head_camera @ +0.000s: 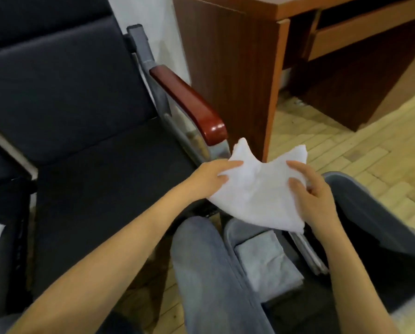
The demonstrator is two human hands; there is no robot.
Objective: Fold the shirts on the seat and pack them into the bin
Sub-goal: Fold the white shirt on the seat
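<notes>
Head: folded shirt [266, 261] in bin [308, 254] (white shirt [257, 189] held).

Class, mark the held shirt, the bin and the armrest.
shirt [257, 189], head view, middle of the white cloth.
bin [231, 233], head view, its grey near-left rim.
armrest [184, 97], head view, its red wooden top.

Head-worn view, forward and downward

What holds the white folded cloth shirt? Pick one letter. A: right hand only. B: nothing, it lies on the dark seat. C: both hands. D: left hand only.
C: the left hand and right hand each hold a side of the white folded cloth shirt.
</notes>
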